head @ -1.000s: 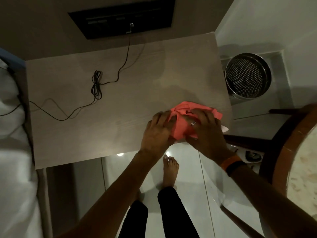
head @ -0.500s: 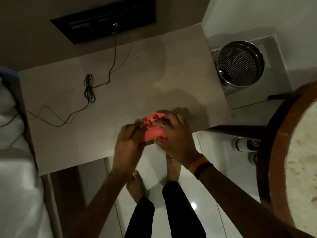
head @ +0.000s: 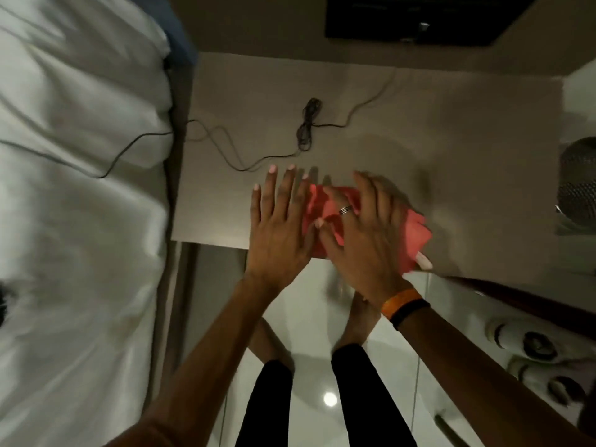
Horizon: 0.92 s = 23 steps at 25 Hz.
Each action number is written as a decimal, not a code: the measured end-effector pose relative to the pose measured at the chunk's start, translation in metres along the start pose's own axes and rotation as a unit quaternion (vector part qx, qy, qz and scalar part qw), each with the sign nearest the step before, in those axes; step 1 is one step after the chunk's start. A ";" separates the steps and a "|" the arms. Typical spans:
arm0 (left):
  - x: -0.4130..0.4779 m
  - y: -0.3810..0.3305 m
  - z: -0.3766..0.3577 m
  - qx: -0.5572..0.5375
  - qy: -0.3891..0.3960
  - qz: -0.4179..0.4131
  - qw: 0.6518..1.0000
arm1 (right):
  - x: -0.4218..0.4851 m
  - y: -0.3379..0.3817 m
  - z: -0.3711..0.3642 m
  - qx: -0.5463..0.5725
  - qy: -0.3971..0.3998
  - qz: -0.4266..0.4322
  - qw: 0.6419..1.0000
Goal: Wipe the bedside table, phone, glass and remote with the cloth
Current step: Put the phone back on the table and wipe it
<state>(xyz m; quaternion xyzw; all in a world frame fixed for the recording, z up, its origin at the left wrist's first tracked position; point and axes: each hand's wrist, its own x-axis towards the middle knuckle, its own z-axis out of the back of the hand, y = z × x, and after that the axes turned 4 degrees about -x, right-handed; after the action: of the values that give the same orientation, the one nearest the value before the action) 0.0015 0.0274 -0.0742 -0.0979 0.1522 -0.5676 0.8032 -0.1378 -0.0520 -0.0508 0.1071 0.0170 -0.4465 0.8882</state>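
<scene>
The coral-pink cloth [head: 416,233] lies bunched on the pale wooden bedside table [head: 451,124], near its front edge. My right hand [head: 367,240] rests flat on top of the cloth with its fingers spread; it wears a ring and an orange wristband. Just left of it, my left hand [head: 280,227] is spread flat, its thumb side touching the cloth's left edge. The middle of the cloth is hidden under my right hand. No phone, glass or remote is in view.
A black cable [head: 306,127] with a coiled bundle runs across the table from the dark wall panel [head: 419,17] onto the white bed [head: 80,188] at left. A perforated metal bin [head: 580,185] stands at right. Shoes [head: 535,346] and a dark wooden edge [head: 516,295] are at lower right.
The view has swung left, so the bed now fills the left side. Both hands, which gripped the bunched cloth, have spread flat, and the cloth lies wider on the table.
</scene>
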 end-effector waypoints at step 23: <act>-0.121 0.213 0.258 -0.578 -0.424 0.299 0.631 | 0.128 0.387 0.104 0.402 0.016 0.157 0.902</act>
<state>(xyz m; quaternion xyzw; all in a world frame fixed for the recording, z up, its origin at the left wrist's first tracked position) 0.2442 0.2088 0.1130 -0.7208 0.1125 0.0114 0.6839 0.2409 0.0495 0.1024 0.4631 -0.1667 -0.2686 0.8280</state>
